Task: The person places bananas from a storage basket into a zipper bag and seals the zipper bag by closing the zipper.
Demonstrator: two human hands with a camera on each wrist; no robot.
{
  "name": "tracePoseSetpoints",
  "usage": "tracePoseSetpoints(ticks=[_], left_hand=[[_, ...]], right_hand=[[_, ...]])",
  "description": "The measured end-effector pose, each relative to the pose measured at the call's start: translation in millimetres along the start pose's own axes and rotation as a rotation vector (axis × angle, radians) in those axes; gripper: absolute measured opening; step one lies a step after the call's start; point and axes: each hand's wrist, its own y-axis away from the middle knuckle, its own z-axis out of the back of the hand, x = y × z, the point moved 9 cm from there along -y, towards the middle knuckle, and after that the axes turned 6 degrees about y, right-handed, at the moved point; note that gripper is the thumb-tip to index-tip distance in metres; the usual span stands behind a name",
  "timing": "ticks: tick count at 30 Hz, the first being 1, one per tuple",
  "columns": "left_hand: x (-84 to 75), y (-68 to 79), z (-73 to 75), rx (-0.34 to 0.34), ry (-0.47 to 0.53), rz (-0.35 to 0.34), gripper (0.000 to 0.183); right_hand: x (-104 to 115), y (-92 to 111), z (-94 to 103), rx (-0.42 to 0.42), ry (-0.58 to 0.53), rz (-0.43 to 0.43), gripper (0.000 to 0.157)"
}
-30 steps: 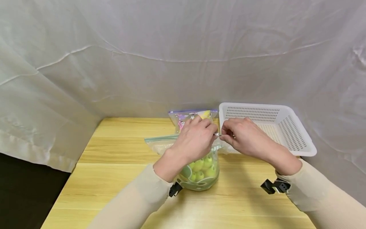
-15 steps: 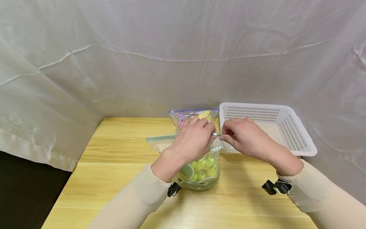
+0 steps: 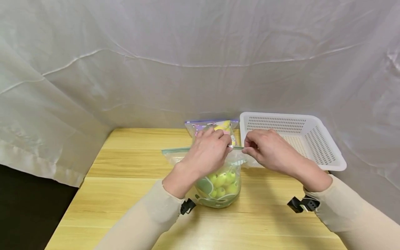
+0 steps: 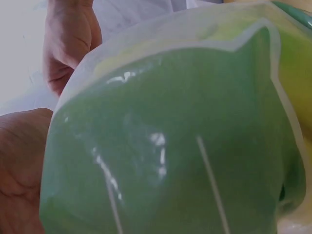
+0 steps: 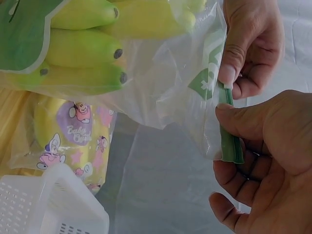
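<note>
A clear zip bag (image 3: 215, 202) with a green printed pattern stands on the table, with several green-yellow bananas (image 5: 85, 48) inside. My left hand (image 3: 207, 151) pinches the small white slider (image 3: 230, 146) on the bag's green zip strip (image 5: 231, 141). At the strip's right end, my right hand (image 3: 270, 149) grips the corner between thumb and fingers. The right wrist view has both hands close together on the strip, the left thumb against the slider. In the left wrist view, the bag's green panel (image 4: 161, 131) fills most of the picture.
Behind the hands lies a second zip bag (image 3: 211, 122), purple-edged, with cartoon prints and something yellow inside. A white perforated basket (image 3: 325, 137) stands at the back right of the wooden table (image 3: 125, 194). A grey-white cloth (image 3: 200, 62) hangs behind.
My left hand has moved a little to the left along the strip with the slider, widening the gap between the hands. The right hand has stayed nearly still, holding the corner.
</note>
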Motion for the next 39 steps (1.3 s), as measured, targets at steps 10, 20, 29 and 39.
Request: tracePoseSetpoints(ticks=[10, 20, 29, 39], left_hand=[[7.5, 4.4, 3.0, 0.013, 0.03, 0.006, 0.014], [15.9, 10.4, 6.7, 0.016, 0.04, 0.005, 0.011], [23.0, 15.5, 9.5, 0.019, 0.039, 0.015, 0.012], [28.3, 19.2, 11.4, 0.011, 0.052, 0.009, 0.011]], right_hand=[[-5, 3, 0.1, -0.003, -0.01, -0.022, 0.02], [-5, 2, -4.4, 0.005, -0.011, -0.03, 0.02], [-8, 4, -4.7, -0.003, -0.017, -0.035, 0.018], [-11, 5, -4.7, 0.003, -0.02, -0.043, 0.018]])
